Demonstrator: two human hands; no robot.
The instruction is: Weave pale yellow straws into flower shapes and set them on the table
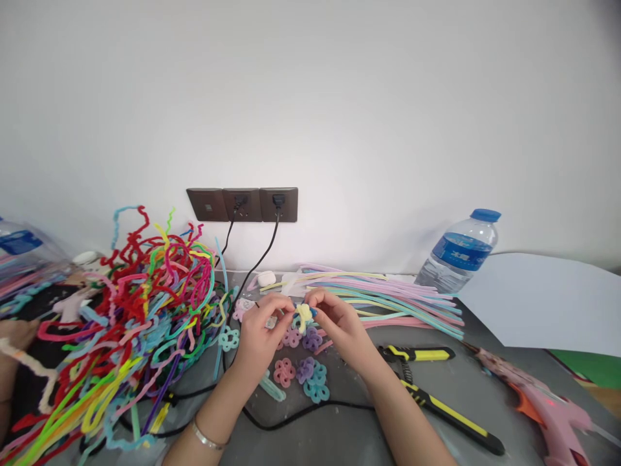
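A small yellow-and-blue piece (304,314) was held up between the two hands, above the grey table (349,430) and near its middle. Its left end was pinched between the thumb and fingertips of the left hand (264,327), and its right end, where blue could be seen, was gripped in the same narrow way by the right hand (345,327). How the yellow part was fastened to the blue could not be told. A bracelet (207,438) was worn on the left wrist. Below the hands, looped flowers were laid close together: a pink flower (284,373), a purple flower (305,369) and, touching the purple one, a light-blue flower (317,383). A mint flower (228,338) was placed just beside the left hand. The left side of the table was covered by a tangled heap of coloured fuzzy stems (150,317), past which part of another person's hand (19,340) was seen. Beyond the right hand, a bundle of straight pastel stems (388,294) was spread toward a water bottle (460,252). Yellow-and-black pliers (449,412) were left open beside the right forearm, with a pink glue gun (553,411) set farther right.
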